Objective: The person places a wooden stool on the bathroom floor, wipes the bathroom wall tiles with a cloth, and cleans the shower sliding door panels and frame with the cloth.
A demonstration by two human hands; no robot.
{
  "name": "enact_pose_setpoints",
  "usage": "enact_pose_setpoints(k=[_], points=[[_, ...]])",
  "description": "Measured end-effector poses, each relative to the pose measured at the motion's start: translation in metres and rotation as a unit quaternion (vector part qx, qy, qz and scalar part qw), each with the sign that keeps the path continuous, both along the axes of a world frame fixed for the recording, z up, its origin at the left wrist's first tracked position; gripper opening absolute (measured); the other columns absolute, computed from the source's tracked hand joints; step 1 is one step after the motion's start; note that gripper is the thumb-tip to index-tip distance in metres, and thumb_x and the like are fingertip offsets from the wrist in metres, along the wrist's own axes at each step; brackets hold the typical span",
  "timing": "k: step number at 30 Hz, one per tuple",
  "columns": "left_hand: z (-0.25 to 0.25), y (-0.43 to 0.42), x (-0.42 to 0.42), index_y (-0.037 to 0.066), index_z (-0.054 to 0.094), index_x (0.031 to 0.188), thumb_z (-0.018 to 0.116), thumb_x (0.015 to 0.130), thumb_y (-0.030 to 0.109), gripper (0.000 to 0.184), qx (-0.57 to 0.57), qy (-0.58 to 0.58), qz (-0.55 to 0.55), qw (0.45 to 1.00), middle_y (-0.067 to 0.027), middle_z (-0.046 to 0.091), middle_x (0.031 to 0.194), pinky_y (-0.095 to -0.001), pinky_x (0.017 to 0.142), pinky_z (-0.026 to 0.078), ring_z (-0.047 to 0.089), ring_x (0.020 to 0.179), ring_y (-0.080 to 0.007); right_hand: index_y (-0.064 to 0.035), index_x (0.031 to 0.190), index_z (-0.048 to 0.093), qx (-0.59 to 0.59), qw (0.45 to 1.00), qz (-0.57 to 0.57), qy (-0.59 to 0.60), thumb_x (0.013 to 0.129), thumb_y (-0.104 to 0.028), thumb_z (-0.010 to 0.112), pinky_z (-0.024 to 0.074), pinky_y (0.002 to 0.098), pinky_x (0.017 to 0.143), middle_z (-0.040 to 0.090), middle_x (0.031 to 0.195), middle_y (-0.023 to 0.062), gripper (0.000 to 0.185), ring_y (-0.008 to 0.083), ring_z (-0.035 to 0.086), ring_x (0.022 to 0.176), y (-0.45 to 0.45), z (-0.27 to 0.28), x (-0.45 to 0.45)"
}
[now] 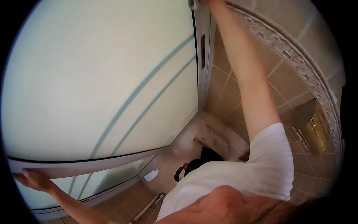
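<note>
A large frosted glass door panel [104, 71] with curved blue-grey stripes fills the left and middle. At the lower left my left hand [35, 180] is closed round the light metal frame [93, 167] at the panel's edge. My right arm reaches up along the tiled wall. At the top border my right hand [212, 2] is mostly cut off, beside the upper end of the upright frame [201, 22]; its fingers are hidden. A small pale thing [193, 4], too blurred to name, lies next to that hand. A dark recessed handle [203, 51] is set in the upright frame.
A second frosted panel [112, 179] stands behind the frame. Brown tiled walls [223, 84] carry a carved border [294, 52]. A shiny gold-coloured object [317, 132] is at the right. On the floor are a white item [151, 174] and a long thin handle [146, 207].
</note>
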State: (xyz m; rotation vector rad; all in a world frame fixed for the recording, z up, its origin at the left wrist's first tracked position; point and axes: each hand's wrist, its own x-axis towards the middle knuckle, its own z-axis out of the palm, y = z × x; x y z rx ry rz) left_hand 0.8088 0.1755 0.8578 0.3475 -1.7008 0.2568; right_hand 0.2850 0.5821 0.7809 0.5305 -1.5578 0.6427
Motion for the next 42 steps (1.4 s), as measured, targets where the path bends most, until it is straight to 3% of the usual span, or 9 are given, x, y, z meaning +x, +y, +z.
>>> enact_pose_setpoints(k=[10, 12, 13, 18, 22, 24, 25, 31, 42], points=[[0.003, -0.02, 0.009, -0.003, 0.042, 0.118, 0.044, 0.093, 0.02, 0.034, -0.004, 0.007, -0.043, 0.999, -0.0192, 0.048, 0.108, -0.036, 0.083, 0.04, 0.05, 0.091, -0.0255, -0.0094, 0.137, 0.031, -0.095, 0.855, 0.358, -0.363, 0.099, -0.03, 0.036, 0.0369, 0.0378, 0.101, 0.044, 0.129, 0.0068, 0.044, 0.025, 0.043, 0.12, -0.013, -0.411, 0.056], [0.005, -0.024, 0.011, -0.007, 0.036, 0.136, 0.043, 0.091, 0.014, 0.05, -0.051, -0.027, -0.068, 0.996, -0.0259, 0.046, 0.13, -0.0378, 0.097, 0.035, 0.05, 0.108, -0.0298, -0.0153, 0.133, 0.041, -0.32, 0.403, 0.756, -0.404, 0.096, -0.038, 0.044, 0.0404, 0.0379, 0.098, 0.054, 0.122, 0.0022, 0.043, 0.0203, 0.052, 0.114, -0.017, -0.41, 0.055], [0.003, -0.024, 0.011, -0.007, 0.038, 0.134, 0.043, 0.09, 0.012, 0.048, -0.036, -0.018, -0.068, 0.997, -0.0263, 0.046, 0.128, -0.0385, 0.097, 0.035, 0.05, 0.109, -0.03, -0.0153, 0.133, 0.041, -0.32, 0.401, 0.756, -0.406, 0.096, -0.038, 0.044, 0.0404, 0.0379, 0.098, 0.054, 0.122, 0.0022, 0.043, 0.0203, 0.052, 0.114, -0.02, -0.395, 0.059], [0.008, -0.078, 0.033, -0.011, 0.056, 0.109, 0.049, 0.087, 0.018, 0.038, -0.061, -0.022, -0.018, 0.998, -0.022, 0.062, 0.097, -0.0407, 0.08, 0.045, 0.057, 0.085, -0.0299, -0.0134, 0.132, 0.041, -0.436, 0.439, 0.715, -0.327, 0.084, -0.036, 0.062, 0.0367, 0.0413, 0.098, 0.051, 0.121, 0.006, 0.057, 0.0252, 0.047, 0.113, -0.051, -0.252, 0.066], [0.007, -0.069, 0.021, -0.01, 0.061, 0.102, 0.053, 0.088, 0.019, 0.033, -0.04, -0.023, -0.057, 0.997, -0.0192, 0.065, 0.097, -0.0384, 0.077, 0.047, 0.06, 0.084, -0.0294, -0.0086, 0.141, 0.022, -0.016, 0.884, 0.282, -0.373, 0.079, -0.042, 0.065, 0.0192, 0.0483, 0.107, 0.018, 0.139, 0.0212, 0.083, 0.0381, 0.018, 0.13, -0.094, -0.119, 0.123], [0.012, -0.081, 0.021, -0.009, 0.062, 0.102, 0.054, 0.089, 0.018, 0.031, -0.014, -0.003, -0.084, 0.996, -0.018, 0.065, 0.096, -0.036, 0.074, 0.048, 0.061, 0.083, -0.0286, -0.0062, 0.146, 0.012, 0.167, 0.889, 0.148, -0.401, 0.076, -0.044, 0.067, 0.0105, 0.0518, 0.111, 0.001, 0.148, 0.0288, 0.096, 0.0446, 0.003, 0.138, -0.126, -0.085, 0.15], [0.024, -0.097, 0.024, -0.007, 0.063, 0.102, 0.056, 0.089, 0.016, 0.028, -0.147, -0.048, 0.024, 0.988, -0.017, 0.065, 0.095, -0.0336, 0.073, 0.048, 0.06, 0.082, -0.0273, -0.0085, 0.146, 0.01, 0.059, 0.987, 0.145, -0.038, 0.073, -0.047, 0.069, 0.0083, 0.0533, 0.111, -0.003, 0.148, 0.0291, 0.101, 0.0458, 0.0, 0.138, -0.135, -0.055, 0.222], [0.024, -0.095, 0.01, 0.002, 0.063, 0.098, 0.064, 0.085, 0.008, 0.014, -0.531, -0.035, 0.631, 0.565, -0.0108, 0.063, 0.087, -0.0211, 0.063, 0.042, 0.056, 0.078, -0.0193, -0.0096, 0.147, -0.005, 0.111, 0.988, 0.089, -0.054, 0.07, -0.044, 0.07, 0.0039, 0.0554, 0.111, -0.008, 0.146, 0.0327, 0.113, 0.0486, -0.007, 0.137, -0.142, -0.064, 0.219], [0.045, -0.127, 0.003, 0.009, 0.058, 0.095, 0.074, 0.077, 0.023, 0.028, -0.571, 0.021, 0.743, 0.349, -0.0024, 0.048, 0.083, -0.0235, 0.066, 0.035, 0.042, 0.08, -0.0114, 0.0005, 0.145, -0.002, 0.101, 0.986, 0.085, -0.098, 0.078, -0.036, 0.065, 0.0095, 0.0557, 0.109, -0.002, 0.142, 0.0372, 0.101, 0.0532, 0.002, 0.133, -0.148, -0.071, 0.242]])
